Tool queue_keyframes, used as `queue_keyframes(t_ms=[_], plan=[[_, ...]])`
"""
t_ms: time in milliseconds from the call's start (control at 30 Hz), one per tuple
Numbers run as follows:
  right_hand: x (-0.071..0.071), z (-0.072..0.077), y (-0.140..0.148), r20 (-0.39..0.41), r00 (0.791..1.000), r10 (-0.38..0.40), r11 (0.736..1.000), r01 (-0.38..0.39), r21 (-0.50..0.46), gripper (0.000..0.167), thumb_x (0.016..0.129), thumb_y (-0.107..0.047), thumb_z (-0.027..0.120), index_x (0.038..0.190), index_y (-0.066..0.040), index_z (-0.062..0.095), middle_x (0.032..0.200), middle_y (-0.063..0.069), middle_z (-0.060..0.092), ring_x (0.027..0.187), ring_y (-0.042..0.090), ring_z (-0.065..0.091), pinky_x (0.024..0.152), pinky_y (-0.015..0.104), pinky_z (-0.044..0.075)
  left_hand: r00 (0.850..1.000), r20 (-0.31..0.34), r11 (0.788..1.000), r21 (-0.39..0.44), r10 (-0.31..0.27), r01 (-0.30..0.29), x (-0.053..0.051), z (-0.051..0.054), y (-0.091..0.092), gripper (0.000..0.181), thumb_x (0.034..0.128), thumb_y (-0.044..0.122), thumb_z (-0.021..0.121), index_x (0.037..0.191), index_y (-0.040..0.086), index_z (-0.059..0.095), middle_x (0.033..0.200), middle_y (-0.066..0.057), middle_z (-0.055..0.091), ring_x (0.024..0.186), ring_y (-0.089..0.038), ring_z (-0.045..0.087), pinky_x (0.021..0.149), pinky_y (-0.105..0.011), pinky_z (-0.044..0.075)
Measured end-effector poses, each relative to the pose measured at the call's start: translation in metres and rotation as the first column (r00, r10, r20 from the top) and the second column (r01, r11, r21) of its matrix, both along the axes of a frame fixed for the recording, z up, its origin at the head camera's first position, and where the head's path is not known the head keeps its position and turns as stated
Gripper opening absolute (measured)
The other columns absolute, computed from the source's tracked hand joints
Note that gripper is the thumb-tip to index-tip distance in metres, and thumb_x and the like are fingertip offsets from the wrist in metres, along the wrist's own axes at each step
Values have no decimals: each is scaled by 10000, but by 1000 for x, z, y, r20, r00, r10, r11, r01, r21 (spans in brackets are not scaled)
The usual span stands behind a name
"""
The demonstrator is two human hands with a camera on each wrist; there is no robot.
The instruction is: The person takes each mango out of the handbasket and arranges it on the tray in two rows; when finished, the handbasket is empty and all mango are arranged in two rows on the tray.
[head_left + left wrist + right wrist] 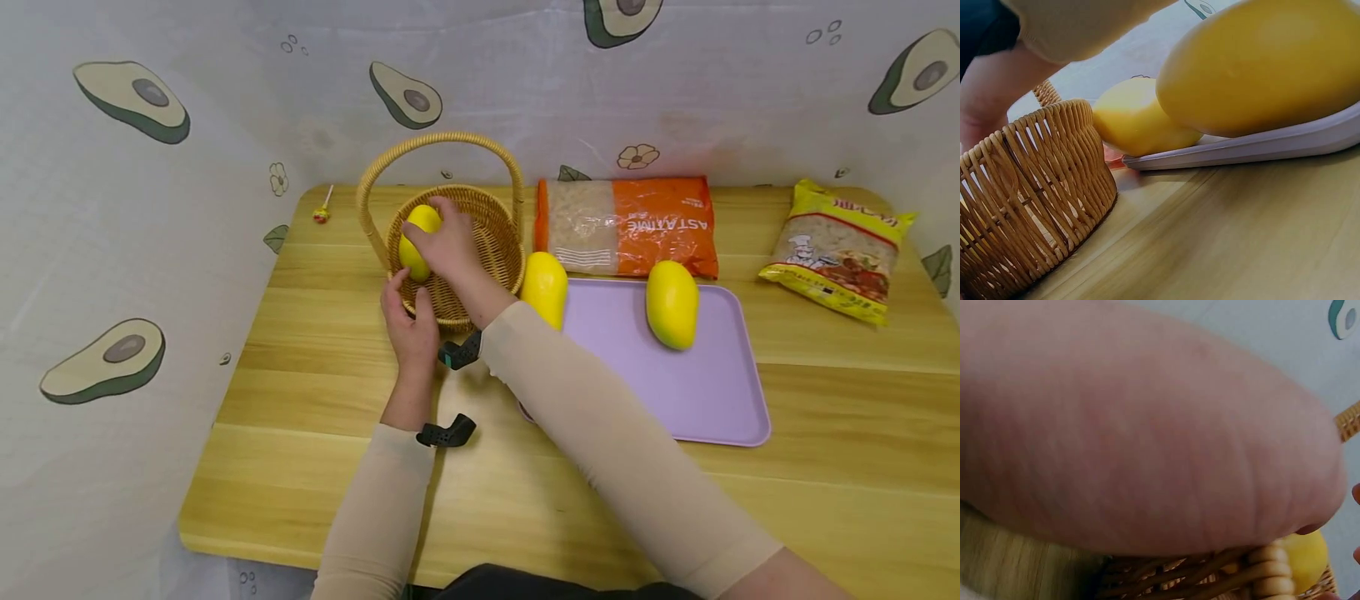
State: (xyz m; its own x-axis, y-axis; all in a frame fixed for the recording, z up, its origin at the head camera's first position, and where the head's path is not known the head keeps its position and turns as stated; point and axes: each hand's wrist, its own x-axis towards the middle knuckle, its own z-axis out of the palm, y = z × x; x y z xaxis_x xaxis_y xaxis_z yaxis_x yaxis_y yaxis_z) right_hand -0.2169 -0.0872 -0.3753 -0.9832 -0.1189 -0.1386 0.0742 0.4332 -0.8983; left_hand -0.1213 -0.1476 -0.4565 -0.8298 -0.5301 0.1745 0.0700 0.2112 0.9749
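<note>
A yellow mango point(414, 253) sits inside a round wicker basket point(517, 275) with a tall arched handle. My right hand point(450, 242) reaches over the rim and holds this mango between thumb and fingers. At the basket's near left rim, my left hand point(412, 333) holds the basket, its fingertips close to the mango's lower end. A second mango point(545, 287) is at the left edge of a lilac tray point(705, 400), partly behind my right forearm. Another mango point(672, 304) lies on the tray's far right part. In the right wrist view, my hand hides most of the basket.
Behind the tray lies an orange and clear food bag point(630, 227). A yellow food bag point(838, 250) lies at the far right. Near the table's point(300, 367) back left corner is a small lollipop point(322, 208). Avocado-printed cloth point(495, 75) hangs behind the table.
</note>
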Motion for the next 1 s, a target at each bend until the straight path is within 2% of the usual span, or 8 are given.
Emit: queue_keyframes(t_ms=[200,500,767,1000], plan=[[-8,-9,-4,46,999,14,998,-16,56,702,938,-450,696,1549,-267,402,1454,163,462,1146,287,576,924,391,546,1000,3,1000,-8,-3,3,-1,-2,1,398,986,158,535,1376,78,549,1516,-139,456,1509,-266,332,1273,-446,214],[-11,-19,-7,59,997,42,999,-43,19,775,923,-403,728,1583,-266,346,1464,162,455,1217,298,552,973,424,546,999,24,1000,2,-25,25,1,1,0,416,996,175,517,1404,98,524,1537,-103,429,1486,-228,355,1257,-428,247],[-12,-22,-8,54,998,38,999,-40,25,775,923,-392,734,1581,-263,346,1463,149,476,1244,301,546,982,441,545,999,40,1000,7,-27,27,1,0,-1,410,1003,183,510,1407,115,521,1560,-88,413,1534,-220,288,1280,-429,195],[-12,-23,-9,59,997,44,999,-45,22,766,931,-378,731,1582,-265,344,1468,152,473,1243,298,562,981,431,550,999,40,999,5,-32,32,2,1,-1,412,1004,178,511,1410,112,518,1549,-92,415,1496,-222,341,1259,-429,242]])
